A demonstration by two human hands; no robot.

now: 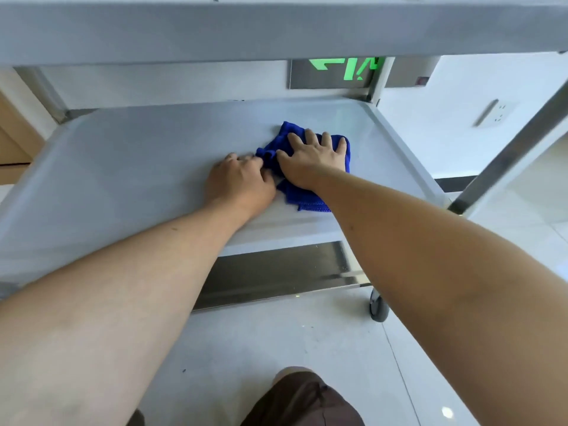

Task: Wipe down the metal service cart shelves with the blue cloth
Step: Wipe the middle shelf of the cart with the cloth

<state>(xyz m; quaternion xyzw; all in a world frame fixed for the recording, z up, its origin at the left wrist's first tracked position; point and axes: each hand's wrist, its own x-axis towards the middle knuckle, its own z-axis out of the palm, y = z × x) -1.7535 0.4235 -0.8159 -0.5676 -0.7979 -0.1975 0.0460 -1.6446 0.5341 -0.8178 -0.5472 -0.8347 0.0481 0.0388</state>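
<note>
Fingers of the right hand: spread nearly straight, pressed flat on top of the blue cloth, tips pointing toward 12 o'clock. Left hand: fingers curled, pinching the bunched edge of the cloth at its 9 o'clock side; fingertips blurred, exact hold hard to read.

Metal service cart, three shelves in view. Middle shelf: a shallow tray with raised rim, holding one blue cloth and both hands. Cloth lies at about 2 o'clock of the tray's centre, near the right rim, crumpled, flat on the metal; it shows past the right fingertips at 12 o'clock, beside the little finger at 3 o'clock, and below the wrist at 6 o'clock. Top shelf: underside and front edge only, contents hidden. Bottom shelf: partly visible under the forearms.

Count: one cloth, two hands, one castor wheel at 4 o'clock, on the pale floor. One green lit sign at 12 o'clock behind the cart. One wall socket at 2 o'clock.
</note>
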